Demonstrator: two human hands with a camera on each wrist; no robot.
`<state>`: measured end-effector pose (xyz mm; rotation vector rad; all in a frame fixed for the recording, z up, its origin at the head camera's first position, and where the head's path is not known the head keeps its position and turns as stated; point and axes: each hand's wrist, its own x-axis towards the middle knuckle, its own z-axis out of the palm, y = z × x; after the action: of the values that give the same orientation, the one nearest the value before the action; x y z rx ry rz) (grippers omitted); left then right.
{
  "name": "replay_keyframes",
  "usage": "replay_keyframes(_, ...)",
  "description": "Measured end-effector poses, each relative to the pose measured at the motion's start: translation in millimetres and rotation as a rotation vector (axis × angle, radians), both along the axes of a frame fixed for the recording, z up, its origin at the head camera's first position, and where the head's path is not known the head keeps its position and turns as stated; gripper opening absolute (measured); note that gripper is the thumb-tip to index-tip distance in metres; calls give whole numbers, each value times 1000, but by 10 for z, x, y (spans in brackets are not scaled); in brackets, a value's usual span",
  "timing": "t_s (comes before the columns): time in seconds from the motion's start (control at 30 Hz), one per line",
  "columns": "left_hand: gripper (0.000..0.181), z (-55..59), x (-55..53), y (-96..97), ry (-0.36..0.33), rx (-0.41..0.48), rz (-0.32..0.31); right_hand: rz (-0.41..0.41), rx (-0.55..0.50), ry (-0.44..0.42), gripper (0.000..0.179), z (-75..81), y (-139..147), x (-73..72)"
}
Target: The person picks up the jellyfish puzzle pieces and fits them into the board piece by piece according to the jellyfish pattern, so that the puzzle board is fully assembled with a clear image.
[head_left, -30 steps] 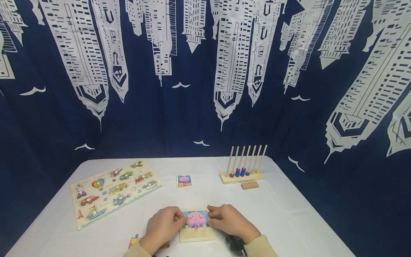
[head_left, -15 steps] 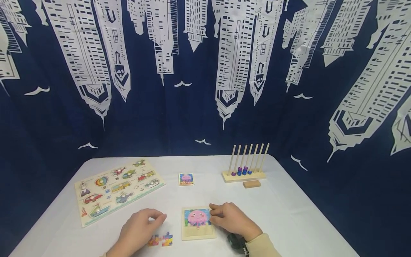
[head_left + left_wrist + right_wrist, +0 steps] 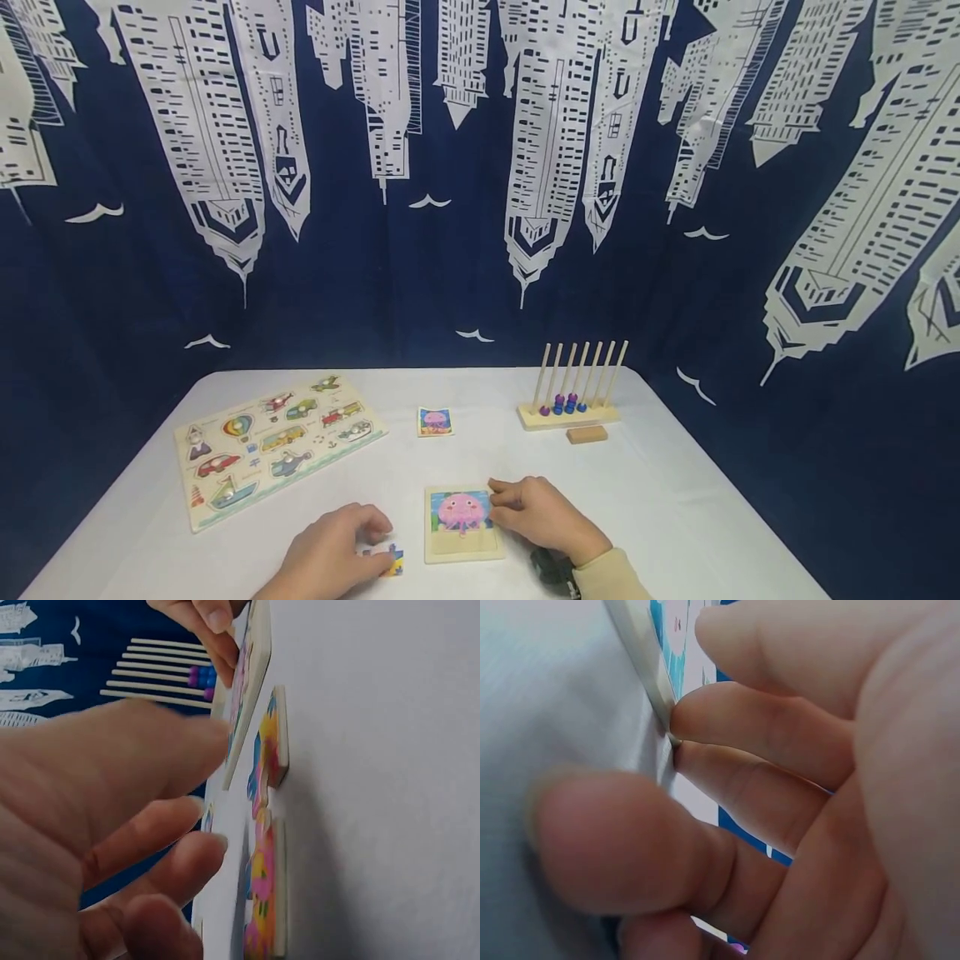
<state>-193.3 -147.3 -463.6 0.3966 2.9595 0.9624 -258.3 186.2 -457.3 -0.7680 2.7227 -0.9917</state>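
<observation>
A square wooden puzzle board point(image 3: 465, 547) lies on the white table, its upper part filled with a pink octopus picture point(image 3: 461, 510) and a bare wood strip along the near side. My right hand point(image 3: 546, 518) holds the board's right edge, thumb by the picture, bent fingers against the rim. Left of the board my left hand point(image 3: 330, 547) hovers, thumb and fingers apart and loosely bent. Beside its fingertips two colourful jigsaw pieces point(image 3: 271, 742) lie flat on the table, clear in the left wrist view. In the head view the hand partly hides them.
At the back left is a peg puzzle board point(image 3: 281, 437) with vehicles. A small octopus picture card point(image 3: 435, 422) lies behind the work. A bead rack point(image 3: 566, 415) with upright rods stands at the back right, a wooden block point(image 3: 587, 434) before it. A dark blue curtain hangs behind.
My left hand has let go of the octopus picture and moved left and down to the loose pieces, its fingers spreading. My right hand has stayed at the board's edge.
</observation>
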Motion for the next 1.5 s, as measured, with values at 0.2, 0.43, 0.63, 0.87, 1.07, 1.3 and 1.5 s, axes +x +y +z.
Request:
replay_keyframes(0.2,39,-34,1,-52,-6,11,-141,-7,0,-16,32,-16,-4,13)
replay_keyframes(0.43,36,-47,-4,-45,5,55,-179,-4,4,-4,33,-6,-3,5)
replay_keyframes(0.63,42,-55,18,-23,53,91,-170,-7,2,-4,32,-3,-7,19)
replay_keyframes(0.87,35,-52,21,-26,51,97,-148,-9,5,-5,32,7,-7,28)
replay_keyframes(1.07,33,-64,5,-4,42,128,-135,-6,7,3,32,13,-1,24)
replay_keyframes(1.3,14,-62,-8,88,53,185,-84,-1,8,10,32,4,8,20)
replay_keyframes(1.5,11,-77,-69,123,-29,333,-83,6,13,21,33,7,15,16)
